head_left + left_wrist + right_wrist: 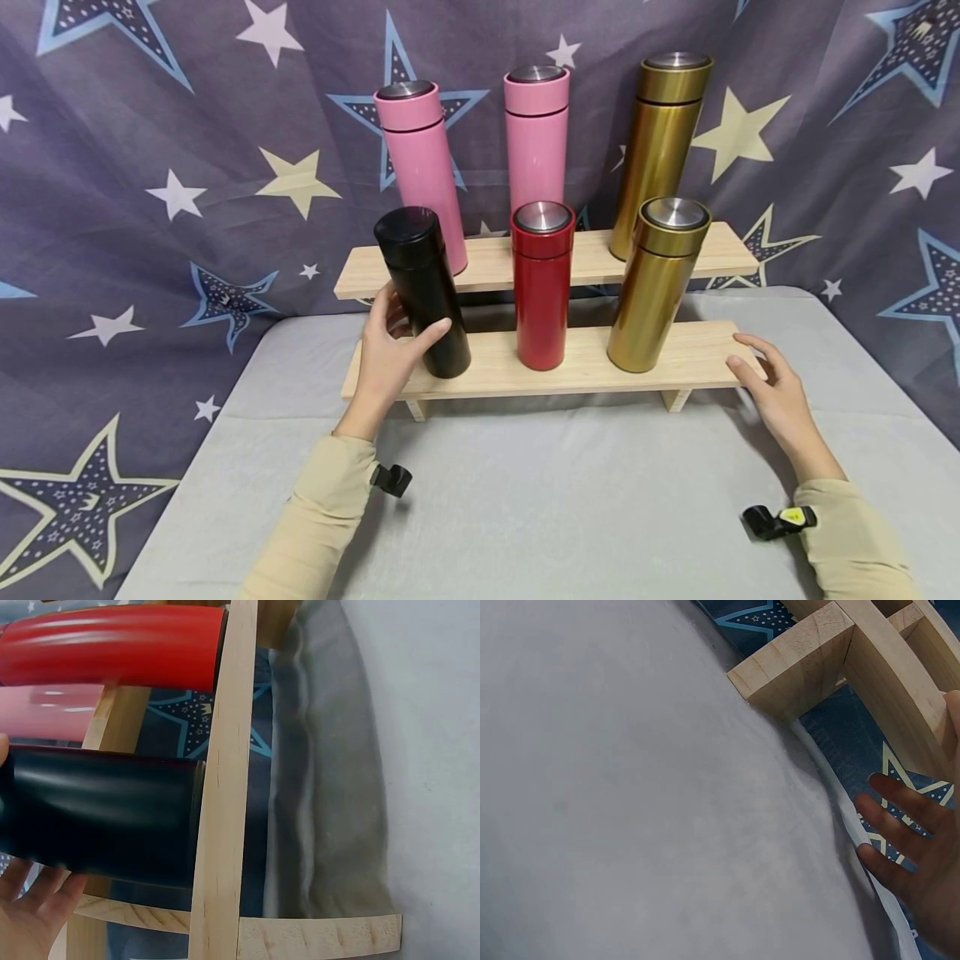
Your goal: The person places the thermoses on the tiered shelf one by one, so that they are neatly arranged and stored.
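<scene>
My left hand (384,354) holds a black thermos bottle (433,304) around its middle, thumb in front and fingers on its far left side. The bottle stands at the left end of the lower wooden shelf (487,367); in the left wrist view the black bottle's (105,814) base meets the board. At the other end of that shelf is my right hand (783,400), its thumb by the board's end and its fingers loosely extended. In the right wrist view, the right hand (922,855) has nothing in its grasp.
On the lower shelf also stand a red bottle (542,300) and a shorter gold bottle (652,300). Behind, a higher shelf (480,262) bears two pink bottles (423,175) (537,150) and a tall gold bottle (660,150). Grey cloth (570,500) covers the table; a star-patterned curtain (225,150) hangs behind.
</scene>
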`<state>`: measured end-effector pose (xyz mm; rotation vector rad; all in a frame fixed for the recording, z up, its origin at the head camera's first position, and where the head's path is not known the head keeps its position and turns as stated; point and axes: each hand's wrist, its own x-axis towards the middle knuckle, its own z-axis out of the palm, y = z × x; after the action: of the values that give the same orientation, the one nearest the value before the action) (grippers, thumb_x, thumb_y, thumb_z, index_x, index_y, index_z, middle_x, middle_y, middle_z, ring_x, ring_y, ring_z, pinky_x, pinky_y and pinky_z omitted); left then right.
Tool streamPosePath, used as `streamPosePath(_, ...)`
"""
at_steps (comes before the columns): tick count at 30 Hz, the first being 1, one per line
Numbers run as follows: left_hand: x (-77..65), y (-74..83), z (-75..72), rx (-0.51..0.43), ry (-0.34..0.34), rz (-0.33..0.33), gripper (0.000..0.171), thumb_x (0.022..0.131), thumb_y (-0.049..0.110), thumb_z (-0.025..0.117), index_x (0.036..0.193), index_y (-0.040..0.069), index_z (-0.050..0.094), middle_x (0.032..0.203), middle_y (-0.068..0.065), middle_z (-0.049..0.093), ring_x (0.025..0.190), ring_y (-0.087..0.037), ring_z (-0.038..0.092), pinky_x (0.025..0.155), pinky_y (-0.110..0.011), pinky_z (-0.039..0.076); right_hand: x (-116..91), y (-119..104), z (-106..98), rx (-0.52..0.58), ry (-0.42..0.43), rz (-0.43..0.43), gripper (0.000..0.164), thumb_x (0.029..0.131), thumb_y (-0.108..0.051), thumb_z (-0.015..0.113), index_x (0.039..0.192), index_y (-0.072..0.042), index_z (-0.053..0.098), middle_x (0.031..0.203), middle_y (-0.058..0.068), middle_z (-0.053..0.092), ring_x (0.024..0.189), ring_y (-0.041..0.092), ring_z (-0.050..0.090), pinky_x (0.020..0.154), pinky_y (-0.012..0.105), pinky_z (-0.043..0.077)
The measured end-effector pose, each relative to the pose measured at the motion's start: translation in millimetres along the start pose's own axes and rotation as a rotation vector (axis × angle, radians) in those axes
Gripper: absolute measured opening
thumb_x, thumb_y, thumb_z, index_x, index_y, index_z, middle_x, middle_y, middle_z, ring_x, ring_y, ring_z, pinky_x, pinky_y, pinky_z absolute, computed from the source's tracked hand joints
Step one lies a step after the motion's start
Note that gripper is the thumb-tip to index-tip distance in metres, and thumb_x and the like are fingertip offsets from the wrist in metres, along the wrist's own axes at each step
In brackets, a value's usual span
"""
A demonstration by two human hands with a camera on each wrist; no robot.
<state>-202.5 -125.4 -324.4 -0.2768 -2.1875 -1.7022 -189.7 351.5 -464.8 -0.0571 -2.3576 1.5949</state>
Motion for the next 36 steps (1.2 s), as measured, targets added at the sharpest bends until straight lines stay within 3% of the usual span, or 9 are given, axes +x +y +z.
streamPosePath(19,0.6,-3.7,1.0,-0.019,-0.034,-0.022,0.078,0.085,0.008,0.076,0.151,0.002,0.034,0.139,-0.022,0.047,0.12,-0.03,0.049,0.098,-0.042,0.041,0,-1,-1,-0.007,-0.001,0.003,0.048,0.101,-0.025,0.057,0.148,-0.022,0.047,0.115,-0.022,0.05,0.096,-0.009,0.054,0.078,0.008,0.042)
streamPosePath(26,5.4,-38.6,-0.8,-0.003,-0.053,-0.012,0.079,0.089,0.021,0.075,0.154,0.014,0.031,0.144,-0.013,0.044,0.127,-0.024,0.046,0.105,-0.042,0.039,0,0,-1,-0.024,0.0,0.006,0.048,0.101,-0.027,0.057,0.148,-0.023,0.046,0.121,-0.012,0.052,0.095,-0.01,0.054,0.078,0.008,0.042)
streamPosePath(28,3.1,-38.3,-0.6,0.0,-0.054,-0.019,0.079,0.09,0.022,0.075,0.154,0.013,0.03,0.146,-0.013,0.042,0.13,-0.024,0.045,0.107,-0.042,0.038,0,-1,-1,-0.032,0.001,0.007,0.049,0.101,-0.027,0.057,0.149,-0.023,0.046,0.123,-0.009,0.051,0.095,-0.01,0.054,0.078,0.007,0.042)
streamPosePath(36,-12.0,-40.0,-2.7,0.039,-0.034,-0.031,0.077,0.091,0.025,0.074,0.154,0.014,0.032,0.147,-0.008,0.042,0.129,-0.021,0.043,0.105,-0.043,0.037,0,-1,0,-0.011,-0.001,-0.004,0.048,0.101,-0.025,0.058,0.148,-0.02,0.047,0.111,-0.024,0.05,0.094,-0.01,0.054,0.078,0.007,0.043)
